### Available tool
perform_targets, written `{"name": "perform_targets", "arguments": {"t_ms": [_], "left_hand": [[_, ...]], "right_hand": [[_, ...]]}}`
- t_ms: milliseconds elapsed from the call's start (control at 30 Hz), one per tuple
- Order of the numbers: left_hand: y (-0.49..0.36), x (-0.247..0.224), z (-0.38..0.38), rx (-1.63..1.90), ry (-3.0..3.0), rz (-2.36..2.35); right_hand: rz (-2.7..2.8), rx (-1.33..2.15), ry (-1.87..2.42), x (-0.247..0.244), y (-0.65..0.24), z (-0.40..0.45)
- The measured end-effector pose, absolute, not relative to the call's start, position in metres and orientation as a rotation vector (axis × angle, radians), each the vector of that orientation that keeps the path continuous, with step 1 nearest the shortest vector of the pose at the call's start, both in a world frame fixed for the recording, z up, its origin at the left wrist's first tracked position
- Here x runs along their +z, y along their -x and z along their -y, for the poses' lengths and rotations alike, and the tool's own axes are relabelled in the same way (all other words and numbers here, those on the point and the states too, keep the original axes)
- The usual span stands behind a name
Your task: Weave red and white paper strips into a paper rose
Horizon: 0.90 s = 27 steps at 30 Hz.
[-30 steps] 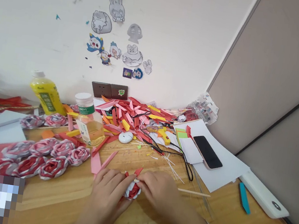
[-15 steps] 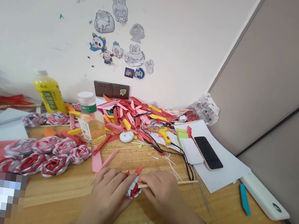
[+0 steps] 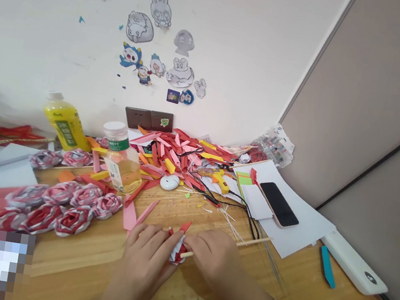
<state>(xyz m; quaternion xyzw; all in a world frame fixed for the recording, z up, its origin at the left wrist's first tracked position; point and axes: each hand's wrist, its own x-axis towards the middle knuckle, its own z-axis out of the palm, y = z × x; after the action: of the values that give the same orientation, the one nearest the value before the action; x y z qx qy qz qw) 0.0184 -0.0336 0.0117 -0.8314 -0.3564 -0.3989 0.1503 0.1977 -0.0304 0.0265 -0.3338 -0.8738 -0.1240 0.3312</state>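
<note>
Between my hands is a red and white folded-paper rose (image 3: pixel 176 253), low in the middle of the head view. My left hand (image 3: pixel 150 253) is closed round its left side, and the fingers hide much of it. A thin wooden stick (image 3: pixel 254 242) runs through my closed right hand (image 3: pixel 216 257), its near tip lying against the rose's edge and its far end pointing right. A red paper tip (image 3: pixel 185 226) sticks up from the rose. Two pink paper strips (image 3: pixel 139 217) lie just beyond my left hand.
Finished paper roses (image 3: pixel 74 220) stand in rows at left, near a tea bottle (image 3: pixel 123 163) and a yellow drink bottle (image 3: pixel 66 122). Folded strips (image 3: pixel 175 154) are heaped at the back beside a yellow glue gun (image 3: pixel 221 180). A phone (image 3: pixel 279 204) rests on white paper; a teal cutter-like piece (image 3: pixel 327 267) lies right.
The stick's near tip has shifted slightly left and down over the rose, and its far end shows a little farther right. My left hand stays almost still.
</note>
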Motion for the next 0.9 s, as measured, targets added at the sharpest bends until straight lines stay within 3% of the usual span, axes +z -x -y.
{"name": "perform_targets", "arguments": {"t_ms": [133, 367, 667, 900], "left_hand": [[-0.0189, 0.0127, 0.0341, -1.152, 2.388, 1.028], [-0.0201, 0.0139, 0.0347, -1.149, 2.378, 1.01], [-0.0189, 0.0135, 0.0337, -1.15, 2.377, 1.049], [-0.0197, 0.015, 0.0337, -1.189, 2.41, 1.103]], "right_hand": [[2.278, -0.397, 0.863, 0.0281, -0.197, 0.0319], [2.224, -0.152, 0.97, 0.0331, -0.1993, 0.0314], [2.351, -0.529, 0.827, 0.0287, -0.1961, 0.0339], [2.323, -0.308, 0.845, 0.0356, -0.2004, 0.0358]]}}
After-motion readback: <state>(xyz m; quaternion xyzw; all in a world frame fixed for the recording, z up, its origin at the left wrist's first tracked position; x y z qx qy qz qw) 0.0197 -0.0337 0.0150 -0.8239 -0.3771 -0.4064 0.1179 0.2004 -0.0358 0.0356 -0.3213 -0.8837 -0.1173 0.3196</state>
